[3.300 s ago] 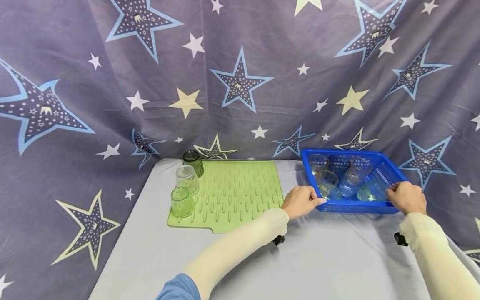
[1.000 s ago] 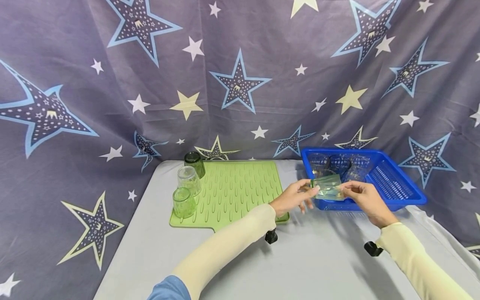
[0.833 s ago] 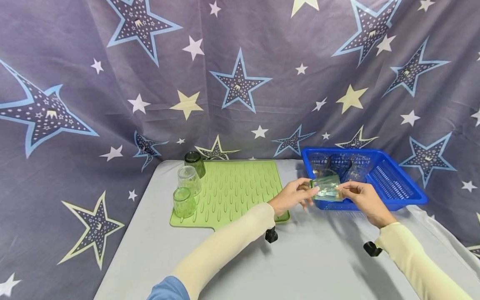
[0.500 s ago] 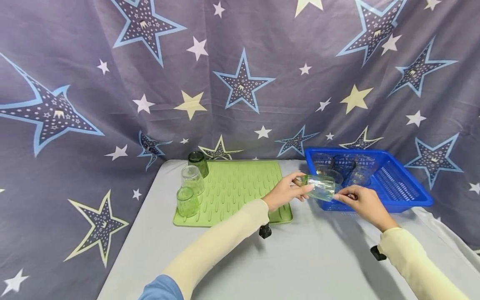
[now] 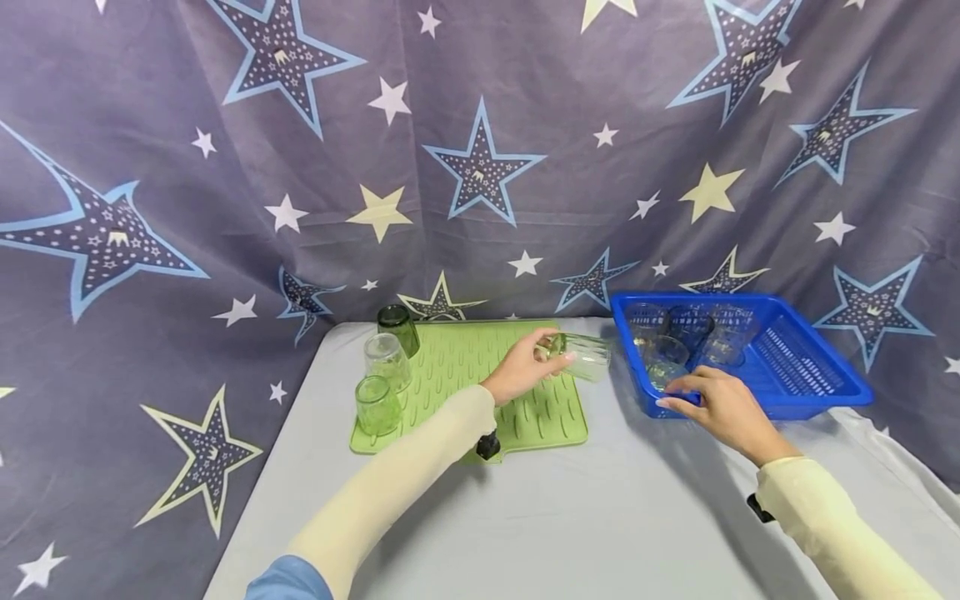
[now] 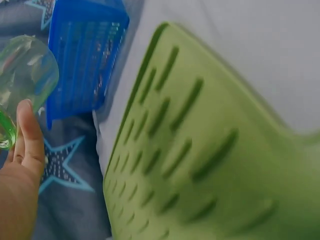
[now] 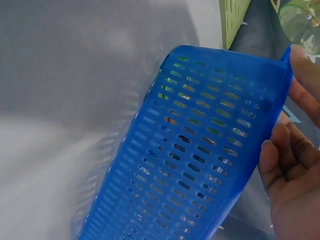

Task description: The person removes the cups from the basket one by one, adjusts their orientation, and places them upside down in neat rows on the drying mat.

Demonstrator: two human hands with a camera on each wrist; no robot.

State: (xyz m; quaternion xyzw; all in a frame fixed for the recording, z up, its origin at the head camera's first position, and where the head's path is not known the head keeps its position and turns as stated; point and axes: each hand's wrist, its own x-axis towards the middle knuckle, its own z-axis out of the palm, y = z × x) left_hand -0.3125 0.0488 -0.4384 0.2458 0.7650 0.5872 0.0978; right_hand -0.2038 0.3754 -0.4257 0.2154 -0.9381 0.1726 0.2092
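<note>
My left hand (image 5: pixel 525 368) holds a pale green drinking glass (image 5: pixel 587 357), tipped on its side above the right part of the green drying mat (image 5: pixel 465 354). In the left wrist view the glass (image 6: pixel 30 75) shows its open mouth towards the blue basket, with the thumb along its side. My right hand (image 5: pixel 723 415) grips the front rim of the blue plastic basket (image 5: pixel 798 358). The right wrist view has its thumb and fingers on either side of that rim. Inside the basket, several glasses (image 5: pixel 663 358) stand grouped at the left.
Along the mat's left edge stand three upside-down glasses: a dark green one (image 5: pixel 397 327), a clear one (image 5: pixel 387 360) and a light green one (image 5: pixel 377 407). A white cloth (image 5: pixel 600 500) covers the table. Behind it hangs a star-patterned curtain (image 5: pixel 555 150).
Both hands were at the basket, then held the glass together over its front edge. My right hand has let go and taken the rim; my left has carried the glass leftward to the mat.
</note>
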